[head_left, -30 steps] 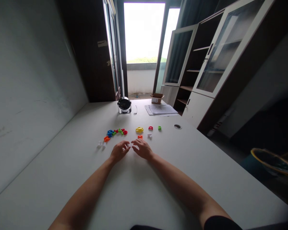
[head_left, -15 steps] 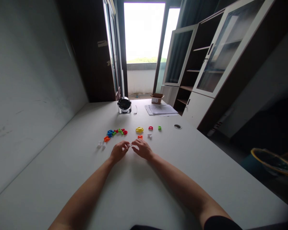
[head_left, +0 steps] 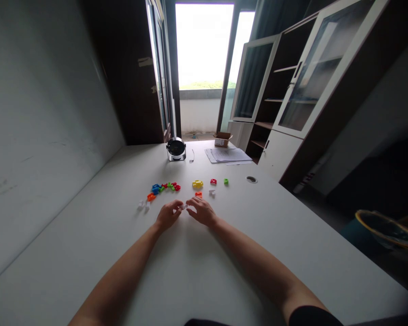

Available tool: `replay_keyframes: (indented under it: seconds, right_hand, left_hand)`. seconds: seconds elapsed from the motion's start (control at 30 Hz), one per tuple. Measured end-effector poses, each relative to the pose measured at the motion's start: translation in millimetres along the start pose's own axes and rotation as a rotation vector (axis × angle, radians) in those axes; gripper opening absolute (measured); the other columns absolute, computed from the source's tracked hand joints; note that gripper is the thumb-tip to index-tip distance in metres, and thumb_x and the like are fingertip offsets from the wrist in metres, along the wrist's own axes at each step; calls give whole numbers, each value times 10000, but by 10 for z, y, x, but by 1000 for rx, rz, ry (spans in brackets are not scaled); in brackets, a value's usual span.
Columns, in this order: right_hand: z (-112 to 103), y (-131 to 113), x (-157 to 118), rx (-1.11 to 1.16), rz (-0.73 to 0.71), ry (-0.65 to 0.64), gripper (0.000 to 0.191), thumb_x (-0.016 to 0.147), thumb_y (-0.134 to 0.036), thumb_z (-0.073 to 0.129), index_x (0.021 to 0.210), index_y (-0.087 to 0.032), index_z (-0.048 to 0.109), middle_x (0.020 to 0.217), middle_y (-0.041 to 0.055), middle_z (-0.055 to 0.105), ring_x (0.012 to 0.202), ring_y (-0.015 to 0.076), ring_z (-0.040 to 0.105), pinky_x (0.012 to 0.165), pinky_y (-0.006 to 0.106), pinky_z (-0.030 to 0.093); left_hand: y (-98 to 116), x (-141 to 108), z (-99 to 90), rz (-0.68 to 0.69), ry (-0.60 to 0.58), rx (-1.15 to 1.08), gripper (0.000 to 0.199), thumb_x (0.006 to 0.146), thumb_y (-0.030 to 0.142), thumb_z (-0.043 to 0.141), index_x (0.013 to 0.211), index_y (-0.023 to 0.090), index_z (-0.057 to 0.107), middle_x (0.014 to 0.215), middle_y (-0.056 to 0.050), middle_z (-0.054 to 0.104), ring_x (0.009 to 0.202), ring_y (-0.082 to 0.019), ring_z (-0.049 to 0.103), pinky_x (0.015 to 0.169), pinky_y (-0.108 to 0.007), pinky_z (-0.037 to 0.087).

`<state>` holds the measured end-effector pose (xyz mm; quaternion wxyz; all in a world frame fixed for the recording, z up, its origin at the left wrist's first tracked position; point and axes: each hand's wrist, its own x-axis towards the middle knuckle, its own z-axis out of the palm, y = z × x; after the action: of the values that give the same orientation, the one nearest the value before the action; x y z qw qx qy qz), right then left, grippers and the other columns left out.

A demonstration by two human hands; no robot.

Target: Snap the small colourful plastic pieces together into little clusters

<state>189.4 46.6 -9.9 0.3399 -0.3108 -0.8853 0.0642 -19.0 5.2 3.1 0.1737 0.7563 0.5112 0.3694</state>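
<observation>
A small white plastic piece (head_left: 184, 207) is pinched in the fingertips of my left hand (head_left: 169, 214), just above the table. My right hand (head_left: 201, 211) meets it from the other side, its curled fingertips on the piece's right end. The exact shape of the piece is too small to make out. Right behind my right fingers lies an orange plastic piece (head_left: 198, 194). A yellow piece (head_left: 197, 184) sits farther back, and a loose white piece (head_left: 212, 193) rests to the right of the orange one.
Left of my hands lie blue (head_left: 155, 189), orange (head_left: 151, 197), green and red pieces, plus white ones (head_left: 141, 204). A red piece (head_left: 213, 181) and a green piece (head_left: 226, 181) lie right. Farther back are a round black device (head_left: 176, 148), papers (head_left: 229, 155) and an open carton (head_left: 222, 140).
My left hand has shifted very slightly left, and a little more of the white piece shows between the fingertips. The loose pieces lie as before.
</observation>
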Motion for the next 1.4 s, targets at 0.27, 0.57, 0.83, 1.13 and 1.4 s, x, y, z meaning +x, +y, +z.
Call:
replay_keyframes:
  seconds: [0.27, 0.57, 0.83, 1.13, 1.4]
  right_hand:
    - [-6, 5, -7, 2, -10, -4, 175, 910, -233, 594, 1084, -236, 591, 1006, 61, 653, 935, 205, 608, 821, 330, 485]
    - [-15, -9, 7, -19, -23, -2, 120, 936, -224, 550, 1042, -236, 604, 963, 55, 645, 909, 194, 601, 816, 318, 476]
    - [-39, -34, 9, -25, -19, -7, 98, 926, -223, 558, 1012, -228, 605, 949, 54, 640, 899, 194, 593, 812, 316, 467]
    - [-35, -35, 16, -21, -15, 3, 83, 914, -211, 564, 988, -222, 601, 935, 54, 633, 888, 191, 586, 809, 311, 461]
    - [-22, -30, 11, -17, -12, 16, 85, 918, -215, 564, 995, -220, 599, 930, 52, 632, 869, 185, 585, 794, 305, 457]
  left_hand:
    - [3, 1, -10, -9, -17, -6, 159, 858, 233, 540, 954, 231, 666, 841, -8, 723, 743, -145, 652, 684, -239, 495]
    - [11, -2, -4, -15, -24, -1, 147, 872, 268, 543, 938, 237, 671, 803, 0, 715, 681, -132, 636, 636, -222, 481]
    - [-3, -4, 8, -39, -43, -4, 176, 889, 328, 542, 947, 234, 680, 799, -3, 717, 653, -129, 625, 626, -219, 474]
    - [-50, -4, 32, -53, -62, 17, 200, 902, 345, 533, 965, 227, 682, 803, -4, 709, 649, -125, 598, 636, -221, 456]
    - [-54, -2, 28, -40, -70, 30, 221, 917, 373, 514, 963, 230, 677, 795, 2, 704, 649, -125, 585, 637, -218, 443]
